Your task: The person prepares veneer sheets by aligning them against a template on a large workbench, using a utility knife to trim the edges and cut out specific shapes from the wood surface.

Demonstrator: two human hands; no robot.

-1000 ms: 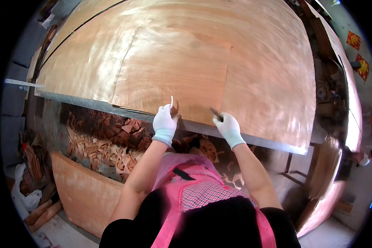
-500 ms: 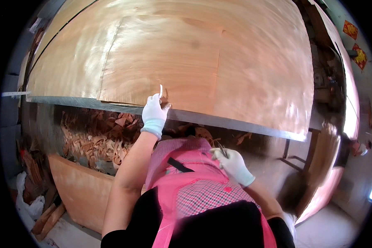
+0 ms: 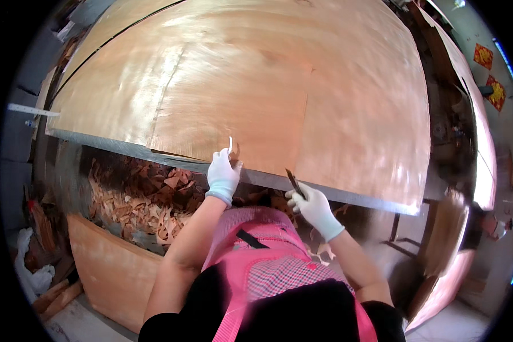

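Observation:
A large sheet of thin wood veneer (image 3: 222,108) covers the bench in front of me, with seam lines across it. My left hand (image 3: 223,175), in a white glove, is at the sheet's near edge, closed on a thin, curved white strip (image 3: 230,144) that sticks up past the fingers. To its right, my gloved right hand (image 3: 316,214) grips a slim, dark, knife-like tool (image 3: 293,181). The tool's tip points up over the near edge of the veneer. Left of my left hand, a veneer edge (image 3: 179,155) is slightly raised.
Below the bench's metal-grey edge (image 3: 108,142) lies a heap of veneer scraps (image 3: 142,211). A curved wood panel (image 3: 114,268) stands at the lower left. A white ruler-like strip (image 3: 34,109) juts out at the far left. Stacked boards (image 3: 447,233) stand to the right.
My right hand has risen from beside the apron to the bench edge, bringing the dark tool up. In the picture, my left hand and the bench edge have shifted slightly down.

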